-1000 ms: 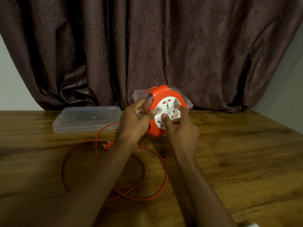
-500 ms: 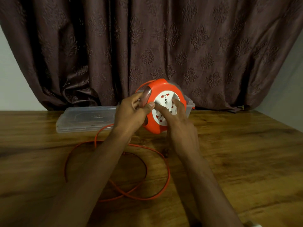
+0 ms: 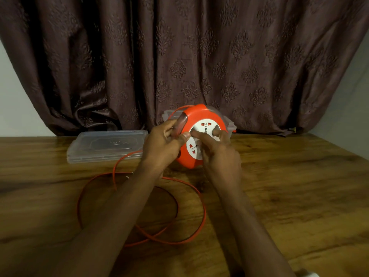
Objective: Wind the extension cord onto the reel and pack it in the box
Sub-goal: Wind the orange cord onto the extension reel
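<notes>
An orange extension reel [image 3: 196,116] with a white socket face is held upright just above the wooden table [image 3: 289,186]. My left hand [image 3: 162,144] grips its clear handle on the left rim. My right hand [image 3: 217,154] has its fingers pressed on the white socket disc. The orange cord [image 3: 202,212] lies in loose loops on the table under my forearms, one strand rising to the reel. A clear plastic box [image 3: 229,124] sits right behind the reel, mostly hidden by it.
The clear box lid [image 3: 103,146] lies flat on the table to the left of the reel. A dark patterned curtain [image 3: 199,56] hangs along the table's far edge. A small white object [image 3: 311,274] shows at the bottom right corner.
My right hand's fingers have turned on the white socket disc. The cord's plug end has slid from beside my left forearm to mostly under it, and the loops have shifted slightly.
</notes>
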